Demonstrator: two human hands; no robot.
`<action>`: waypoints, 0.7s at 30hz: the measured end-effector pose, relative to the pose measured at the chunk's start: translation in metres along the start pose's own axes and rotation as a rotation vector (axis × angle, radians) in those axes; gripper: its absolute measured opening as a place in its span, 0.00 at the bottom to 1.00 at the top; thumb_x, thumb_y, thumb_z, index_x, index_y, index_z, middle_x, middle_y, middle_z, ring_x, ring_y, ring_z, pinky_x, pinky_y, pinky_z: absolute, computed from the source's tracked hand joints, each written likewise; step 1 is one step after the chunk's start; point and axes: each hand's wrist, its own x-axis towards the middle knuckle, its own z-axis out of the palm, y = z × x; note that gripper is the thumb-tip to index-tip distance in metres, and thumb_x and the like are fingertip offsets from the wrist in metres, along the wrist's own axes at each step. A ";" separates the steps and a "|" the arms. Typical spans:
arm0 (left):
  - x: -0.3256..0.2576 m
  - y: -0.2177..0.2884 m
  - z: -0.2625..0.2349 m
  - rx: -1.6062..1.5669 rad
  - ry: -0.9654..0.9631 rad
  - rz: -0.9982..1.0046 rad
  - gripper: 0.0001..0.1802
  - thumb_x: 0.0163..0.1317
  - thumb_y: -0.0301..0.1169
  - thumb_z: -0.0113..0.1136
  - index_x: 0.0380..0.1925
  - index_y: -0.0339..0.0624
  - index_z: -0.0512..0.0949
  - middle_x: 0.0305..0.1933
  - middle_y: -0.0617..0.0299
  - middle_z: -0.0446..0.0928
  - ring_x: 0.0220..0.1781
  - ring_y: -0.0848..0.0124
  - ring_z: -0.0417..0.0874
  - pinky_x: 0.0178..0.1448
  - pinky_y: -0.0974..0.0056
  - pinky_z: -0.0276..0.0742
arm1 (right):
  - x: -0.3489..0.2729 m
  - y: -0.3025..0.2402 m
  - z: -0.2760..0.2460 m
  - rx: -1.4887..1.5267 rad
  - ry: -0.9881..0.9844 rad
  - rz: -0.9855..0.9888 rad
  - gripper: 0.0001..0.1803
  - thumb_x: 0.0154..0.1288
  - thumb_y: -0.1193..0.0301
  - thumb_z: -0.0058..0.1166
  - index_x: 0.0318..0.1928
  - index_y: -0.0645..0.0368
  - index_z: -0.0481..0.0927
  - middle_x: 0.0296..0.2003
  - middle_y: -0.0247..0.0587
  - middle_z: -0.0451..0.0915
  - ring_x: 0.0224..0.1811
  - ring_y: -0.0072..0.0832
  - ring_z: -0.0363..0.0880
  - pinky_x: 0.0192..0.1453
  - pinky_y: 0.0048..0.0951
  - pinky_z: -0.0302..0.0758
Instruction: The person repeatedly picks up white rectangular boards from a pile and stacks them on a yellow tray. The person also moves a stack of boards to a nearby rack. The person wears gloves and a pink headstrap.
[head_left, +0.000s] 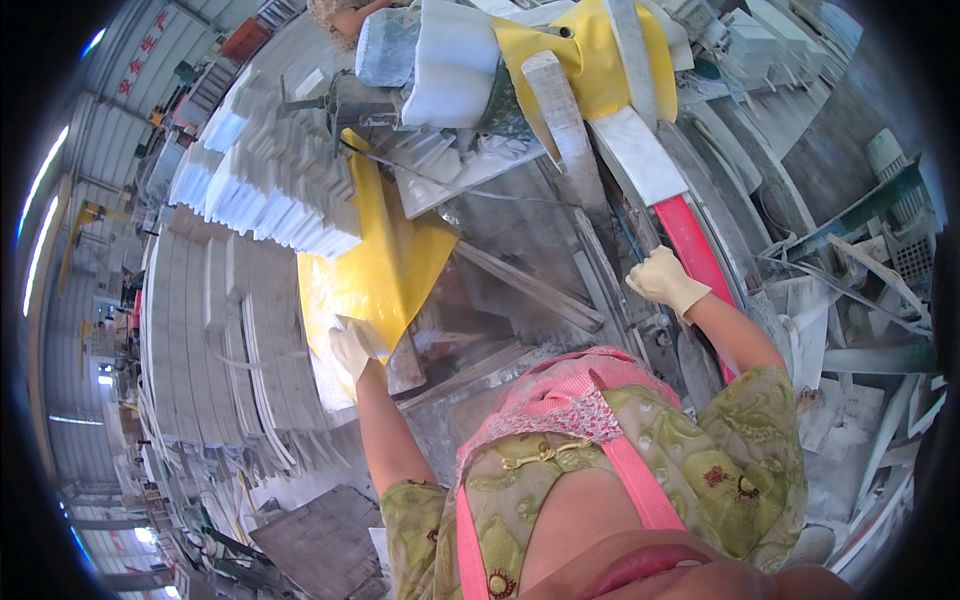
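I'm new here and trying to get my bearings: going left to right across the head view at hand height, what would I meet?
Stacks of white stone slabs → yellow sheet with the gloved left hand at its lower edge → dusty grey worktable → gloved right hand → red rail → scrap strips.

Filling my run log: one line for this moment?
left hand: on yellow sheet | right hand: beside red strip

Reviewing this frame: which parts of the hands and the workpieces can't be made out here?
- Left hand, head view: gloved fingers blend into the pale slab on the yellow sheet; grip unclear.
- Right hand: palm faces down on the machine edge beside the red rail; what it grips is hidden.
- Stacked white strips: count blurred by fisheye bend.
- Co-worker's hand at top edge: cut off.
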 end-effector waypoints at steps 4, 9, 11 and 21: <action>0.000 0.001 0.000 0.053 0.019 0.036 0.21 0.63 0.27 0.49 0.54 0.25 0.72 0.49 0.42 0.77 0.47 0.53 0.81 0.53 0.53 0.78 | -0.005 0.000 0.000 0.085 0.089 0.006 0.27 0.72 0.48 0.47 0.24 0.51 0.87 0.24 0.44 0.86 0.29 0.44 0.86 0.45 0.47 0.76; -0.007 0.005 -0.003 0.055 0.007 0.057 0.22 0.63 0.28 0.49 0.54 0.25 0.72 0.50 0.42 0.77 0.48 0.54 0.82 0.54 0.54 0.78 | -0.004 0.000 -0.005 0.098 0.016 0.019 0.30 0.74 0.45 0.44 0.25 0.50 0.88 0.24 0.44 0.86 0.29 0.46 0.86 0.46 0.49 0.76; -0.009 0.008 -0.003 0.071 0.030 0.071 0.22 0.64 0.29 0.50 0.55 0.25 0.72 0.50 0.42 0.77 0.48 0.54 0.82 0.54 0.54 0.79 | -0.004 0.000 -0.005 0.130 0.005 0.030 0.30 0.74 0.45 0.44 0.26 0.51 0.88 0.24 0.45 0.86 0.30 0.46 0.86 0.46 0.49 0.76; -0.008 0.009 -0.004 0.091 0.002 0.029 0.22 0.65 0.31 0.49 0.55 0.27 0.72 0.51 0.43 0.77 0.49 0.54 0.82 0.54 0.54 0.78 | -0.004 0.000 0.000 0.099 0.084 0.015 0.29 0.74 0.48 0.44 0.24 0.51 0.86 0.23 0.45 0.85 0.30 0.47 0.85 0.44 0.48 0.75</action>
